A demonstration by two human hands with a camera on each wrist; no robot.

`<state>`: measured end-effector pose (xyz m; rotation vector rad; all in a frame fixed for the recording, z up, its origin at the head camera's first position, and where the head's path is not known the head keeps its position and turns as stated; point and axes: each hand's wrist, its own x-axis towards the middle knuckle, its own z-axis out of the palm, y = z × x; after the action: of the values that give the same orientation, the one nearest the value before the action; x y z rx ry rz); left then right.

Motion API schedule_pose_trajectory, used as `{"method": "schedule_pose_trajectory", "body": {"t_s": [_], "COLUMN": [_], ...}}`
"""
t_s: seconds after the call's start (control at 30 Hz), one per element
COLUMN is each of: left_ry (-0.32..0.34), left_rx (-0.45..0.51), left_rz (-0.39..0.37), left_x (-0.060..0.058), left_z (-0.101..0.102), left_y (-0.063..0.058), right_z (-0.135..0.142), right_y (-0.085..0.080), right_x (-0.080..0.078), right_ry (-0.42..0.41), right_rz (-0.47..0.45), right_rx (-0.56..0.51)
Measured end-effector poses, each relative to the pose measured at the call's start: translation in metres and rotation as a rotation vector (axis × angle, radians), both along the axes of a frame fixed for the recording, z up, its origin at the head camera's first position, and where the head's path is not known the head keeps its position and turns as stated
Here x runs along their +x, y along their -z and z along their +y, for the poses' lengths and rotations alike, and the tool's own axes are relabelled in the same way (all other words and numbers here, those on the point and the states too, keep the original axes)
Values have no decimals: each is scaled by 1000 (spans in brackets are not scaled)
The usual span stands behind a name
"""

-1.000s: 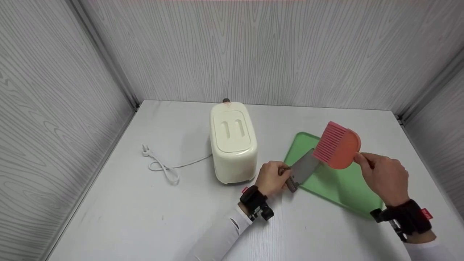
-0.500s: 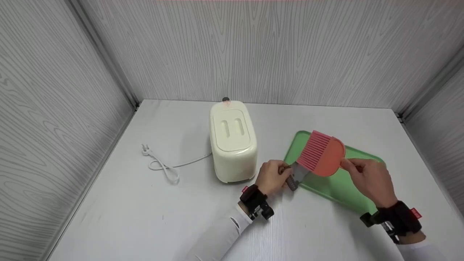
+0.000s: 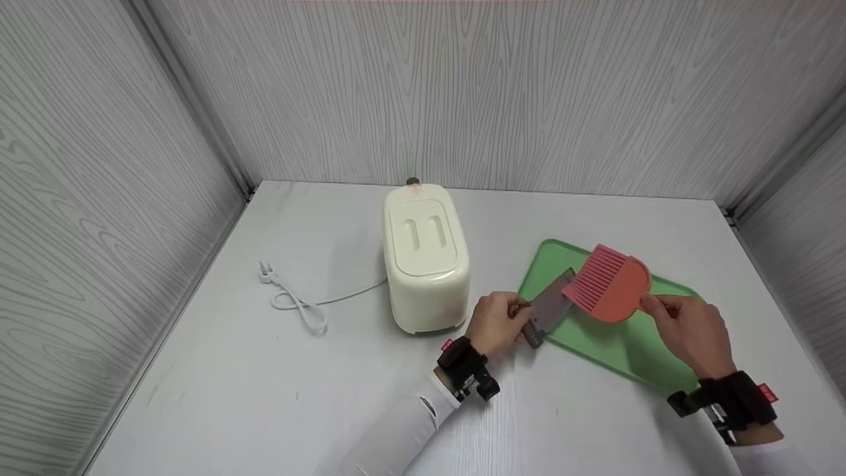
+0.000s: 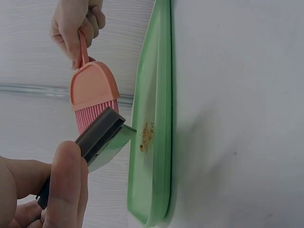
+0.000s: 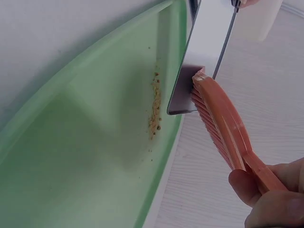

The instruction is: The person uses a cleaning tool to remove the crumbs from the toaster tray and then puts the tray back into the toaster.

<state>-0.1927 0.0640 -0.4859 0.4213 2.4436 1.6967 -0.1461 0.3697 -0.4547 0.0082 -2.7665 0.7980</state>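
Observation:
My left hand (image 3: 496, 324) pinches the dark grip of a thin, shiny metal crumb tray (image 3: 554, 301). The sheet is held over the near-left edge of a green tray (image 3: 615, 357). In my right hand (image 3: 694, 334) is a small orange hand brush (image 3: 621, 294), gripped by its short handle between thumb and fingers. Its pink bristles point left and meet the far end of the metal sheet in the right wrist view. Below, a strip of brown crumbs (image 5: 156, 107) lies on the green tray, near its edge.
A cream toaster (image 3: 428, 264) with a lid on top stands to the left of my left hand. Its white cord (image 3: 350, 295) runs left across the table to a loose plug (image 3: 266, 274). Grey wood-patterned panels (image 3: 423, 92) enclose the table at the back and sides.
The right hand has moved the brush down and left across the metal sheet, then back right toward the sheet's far end. The left hand has stayed nearly still, keeping its hold.

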Motion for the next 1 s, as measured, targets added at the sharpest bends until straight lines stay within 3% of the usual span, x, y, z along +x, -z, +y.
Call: {"method": "schedule_pose_trajectory", "body": {"t_s": [0.23,0.33,0.67,1.0], "left_ry": [5,4,-10,-4], "left_rx": [6,11,-26,-34], "left_rz": [6,-5,10,15], "left_x": [-1,-1,-3,-3], "left_z": [0,0,0,-1], "left_y": [1,1,1,-1], "right_z": [14,20,24,0], "right_y": [-1,-8,-46,-54], "right_x": [2,5,5,-11], "right_ry": [53,34,-188,-390], "right_rz": [-28,-40,-96,-103], "right_rx": [14,8,29,91]}}
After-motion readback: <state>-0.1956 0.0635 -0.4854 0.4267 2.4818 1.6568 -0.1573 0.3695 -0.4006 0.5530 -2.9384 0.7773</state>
